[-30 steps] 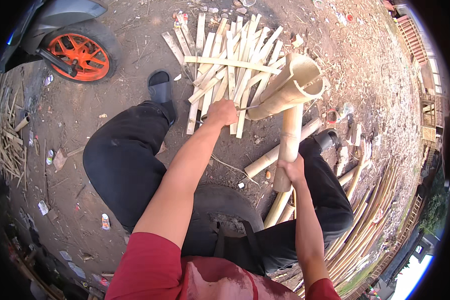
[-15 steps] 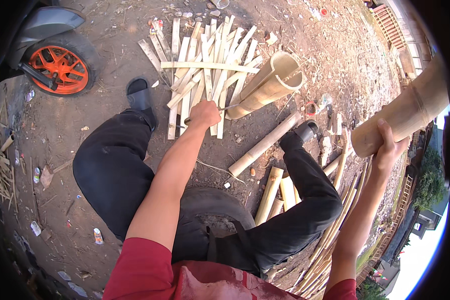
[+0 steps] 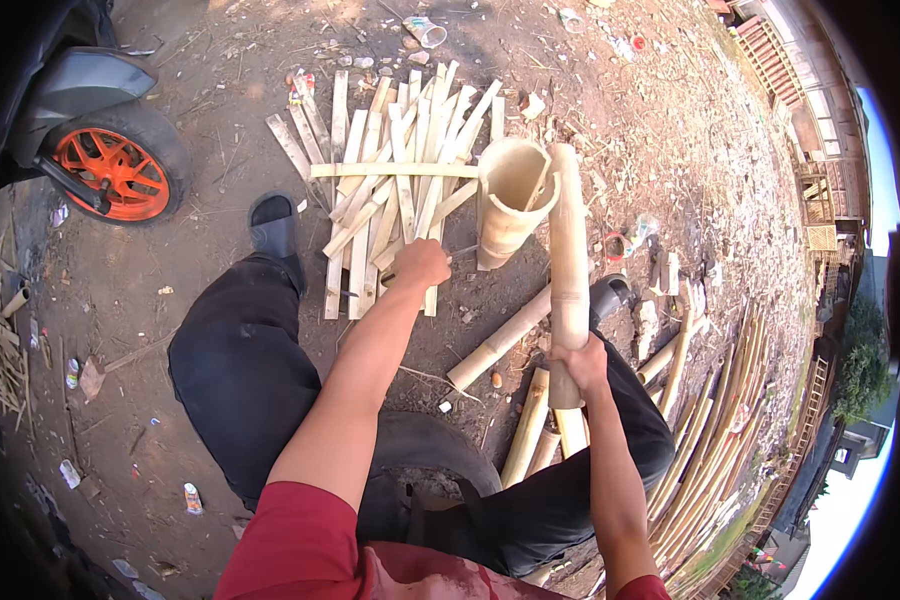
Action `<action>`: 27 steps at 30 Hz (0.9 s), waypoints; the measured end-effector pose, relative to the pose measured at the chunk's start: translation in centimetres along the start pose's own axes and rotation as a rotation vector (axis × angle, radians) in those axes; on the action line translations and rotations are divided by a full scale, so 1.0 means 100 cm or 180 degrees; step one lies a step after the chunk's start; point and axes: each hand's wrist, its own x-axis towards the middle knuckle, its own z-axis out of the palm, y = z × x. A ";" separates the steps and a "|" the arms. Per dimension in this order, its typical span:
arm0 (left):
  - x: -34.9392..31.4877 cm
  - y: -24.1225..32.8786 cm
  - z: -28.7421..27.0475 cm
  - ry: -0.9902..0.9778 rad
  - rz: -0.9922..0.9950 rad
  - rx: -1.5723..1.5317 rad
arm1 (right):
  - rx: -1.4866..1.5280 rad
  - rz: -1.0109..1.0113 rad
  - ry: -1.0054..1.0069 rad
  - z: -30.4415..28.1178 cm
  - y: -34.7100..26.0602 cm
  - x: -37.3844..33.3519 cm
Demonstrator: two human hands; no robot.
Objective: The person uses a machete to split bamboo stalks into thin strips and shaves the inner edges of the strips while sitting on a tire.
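My left hand is closed round the handle of a knife. The knife's thin blade points right, to the lower side of a wide split bamboo tube; how deep it sits in the wall I cannot tell. That tube stands on the ground, its open end facing up at me. My right hand grips the near end of a thick bamboo piece, held upright just right of the tube. Left of the tube lies a heap of pale bamboo strips, one strip crossing on top.
My legs in black trousers spread to both sides of a tyre. Cut bamboo pieces and a bamboo length lie by my right leg, with long poles further right. A motorbike wheel stands at far left.
The thick bamboo piece in my right hand has swung from the far right in to beside the split tube. The tube has tilted more upright. My left hand keeps the knife low.
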 end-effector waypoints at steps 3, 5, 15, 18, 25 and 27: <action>0.005 -0.004 0.044 0.0203 -0.0088 -0.0179 | 0.0282 -0.0775 0.0720 -0.068 -0.020 -0.009; -0.003 -0.010 0.040 0.0103 -0.0226 -0.0137 | 0.0915 -0.0901 0.0671 -0.105 -0.051 -0.019; -0.045 0.048 -0.034 0.0137 -0.0052 0.0524 | 0.1775 -0.1650 0.1136 -0.090 -0.073 -0.075; -0.051 0.051 -0.016 0.0122 -0.0156 0.0419 | 0.1414 -0.1569 0.1235 -0.077 -0.063 -0.085; -0.043 0.042 -0.018 0.0027 -0.0135 0.0499 | 0.0541 -0.1811 0.1836 -0.111 -0.079 -0.108; -0.036 0.044 -0.022 0.0055 -0.0258 0.0545 | 0.0889 -0.1988 0.1648 -0.116 -0.080 -0.112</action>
